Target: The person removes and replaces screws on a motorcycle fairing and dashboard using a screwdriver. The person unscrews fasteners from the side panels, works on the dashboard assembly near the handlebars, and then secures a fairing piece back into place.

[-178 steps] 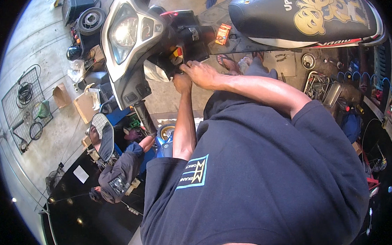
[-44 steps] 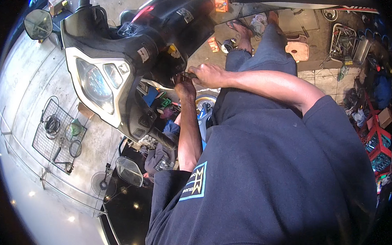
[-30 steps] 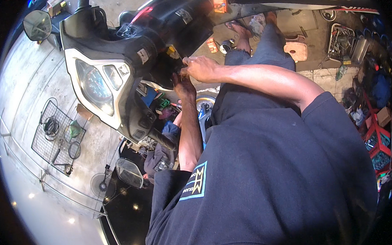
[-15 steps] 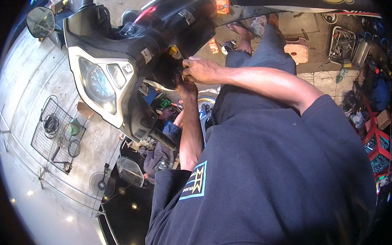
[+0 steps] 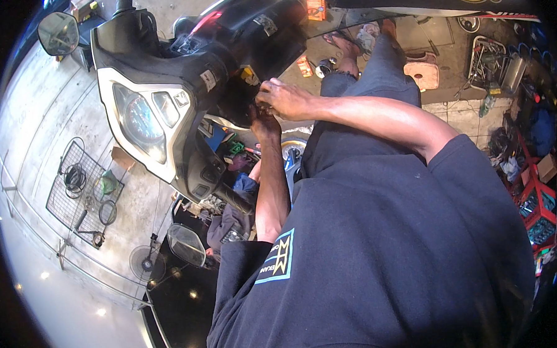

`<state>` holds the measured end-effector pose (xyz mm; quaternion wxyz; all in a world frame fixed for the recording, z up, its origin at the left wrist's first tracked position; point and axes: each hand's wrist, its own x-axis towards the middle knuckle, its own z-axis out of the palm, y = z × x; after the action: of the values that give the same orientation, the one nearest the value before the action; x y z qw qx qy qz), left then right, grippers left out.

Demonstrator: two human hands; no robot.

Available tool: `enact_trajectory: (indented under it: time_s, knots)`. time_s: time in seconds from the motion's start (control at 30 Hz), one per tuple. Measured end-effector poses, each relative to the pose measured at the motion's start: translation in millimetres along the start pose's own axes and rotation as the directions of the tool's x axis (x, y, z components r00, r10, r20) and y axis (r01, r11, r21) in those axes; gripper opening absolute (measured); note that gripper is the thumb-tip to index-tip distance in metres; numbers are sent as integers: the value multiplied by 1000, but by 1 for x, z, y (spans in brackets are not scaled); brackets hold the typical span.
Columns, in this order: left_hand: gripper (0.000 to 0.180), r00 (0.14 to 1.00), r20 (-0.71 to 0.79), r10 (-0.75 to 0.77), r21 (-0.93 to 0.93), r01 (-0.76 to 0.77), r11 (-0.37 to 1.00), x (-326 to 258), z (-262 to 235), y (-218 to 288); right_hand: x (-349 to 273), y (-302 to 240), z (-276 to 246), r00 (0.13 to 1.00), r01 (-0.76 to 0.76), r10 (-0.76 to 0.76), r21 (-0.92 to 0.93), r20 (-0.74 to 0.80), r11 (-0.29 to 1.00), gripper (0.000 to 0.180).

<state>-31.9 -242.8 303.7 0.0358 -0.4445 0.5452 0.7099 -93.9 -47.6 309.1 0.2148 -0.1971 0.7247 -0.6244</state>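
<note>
A scooter's black front end, with a silver-framed instrument cluster (image 5: 141, 121), is in front of me on the left. Close together, both my hands work beside a dark opening (image 5: 233, 96) in its black body panel. My left hand (image 5: 264, 126) is lower, palm side turned up, its fingers curled round something small and dark that I cannot make out. From the right, my right hand (image 5: 286, 100) meets it with thumb and fingers pinched together. What lies between the fingertips is hidden. A small yellow part (image 5: 248, 76) shows at the upper edge of the opening.
Two scooter mirrors (image 5: 58, 33) stick out at the left and lower down. A wire grid (image 5: 83, 189) with hoses, a fan (image 5: 147, 262) and a pink stool (image 5: 422, 71) stand around. Red tool racks (image 5: 538, 209) are at the right. Another person (image 5: 228, 225) is below the handlebar.
My right hand has shifted slightly left, its fingers a bit more raised over the left hand. The left hand stays nearly in place, and the view has moved slightly.
</note>
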Motion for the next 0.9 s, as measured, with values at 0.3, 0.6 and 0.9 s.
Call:
enact_trajectory:
  time_s: [0.3,0.6,0.9]
  knots:
    - [26,998,-53,-31,-95,25,995,3,-5,-4,3,-15,-10,973,-224,222,19,58,974,28]
    - [31,973,-228,38,-28,-45,999,0,1,-6,-1,12,7,981,114,-83,175,-178,978,43]
    - [36,990,-128,54,57,-47,997,-2,-15,-6,-3,-10,-7,955,-296,292,140,48,945,30]
